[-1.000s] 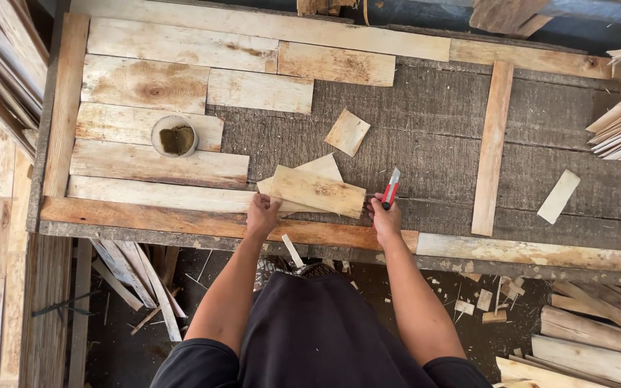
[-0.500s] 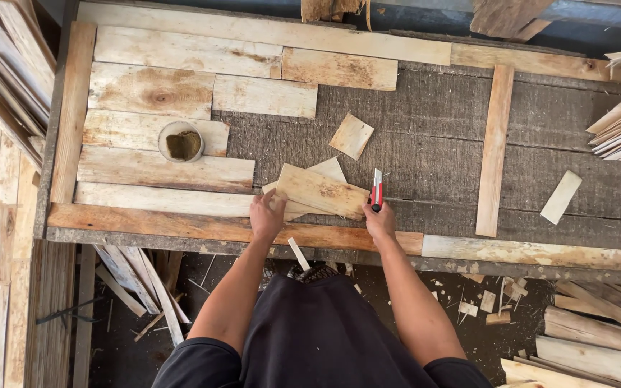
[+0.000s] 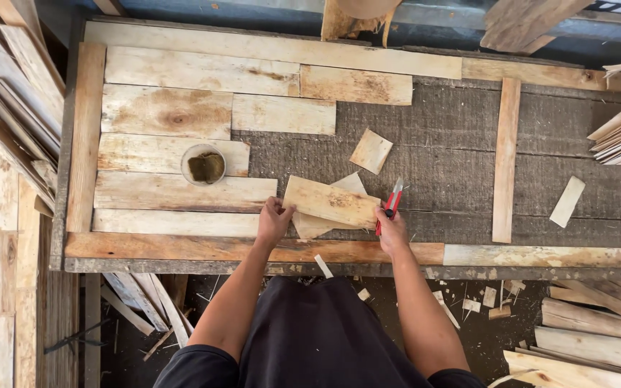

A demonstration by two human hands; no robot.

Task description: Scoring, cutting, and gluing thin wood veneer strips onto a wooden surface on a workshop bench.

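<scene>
The person is leaning over a workbench (image 3: 425, 165) and gripping a short wooden board (image 3: 330, 201) by both ends. The left hand (image 3: 273, 221) is curling its fingers around the board's left end, while the right hand (image 3: 392, 228) is pressing against the right end and clutching a red-handled knife (image 3: 391, 204) in closed fingers, blade pointing up. The board is lying tilted across the dark surface, on top of a thinner scrap (image 3: 325, 224), just right of the pale planks (image 3: 181, 151) covering the bench's left side. A small round tin (image 3: 204, 165) is sitting on those planks, and a square offcut (image 3: 371, 151) is lying near, above the board.
</scene>
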